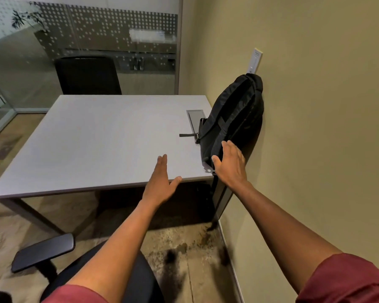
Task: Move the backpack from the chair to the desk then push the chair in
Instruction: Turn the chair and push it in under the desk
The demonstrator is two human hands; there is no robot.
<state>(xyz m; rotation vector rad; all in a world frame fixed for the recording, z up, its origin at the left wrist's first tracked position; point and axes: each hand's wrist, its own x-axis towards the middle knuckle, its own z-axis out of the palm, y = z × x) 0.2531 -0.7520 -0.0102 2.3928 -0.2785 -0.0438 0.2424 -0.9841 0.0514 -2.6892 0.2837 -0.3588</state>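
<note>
now the black backpack (234, 119) is standing upright on the far right corner of the grey bench (92, 141), leaning back against the beige wall (315, 106) just below a white wall plate (256, 60). one of its straps (187, 135) is lying flat on the bench top beside a recessed cable hatch (195, 119). the right hand (231, 165) is reaching toward the near lower side of the backpack with its grip apart, fingers spread and thumb out; whether the fingertips are touching the fabric or hovering just off it cannot be told. the left hand (161, 182) is hovering over the near edge of the bench, its grip also apart and holding nothing, palm turned inward. both forearms are stretching out from red sleeves (346, 278). the black office chair (101, 278) is sitting below the arms, pulled out from the bench, with its armrest (43, 251) sticking out to the left and its seat bare. a second dark chair (88, 75) is standing at the far side of the bench, in front of a glass partition (109, 36) with a dotted frosted pattern
</note>
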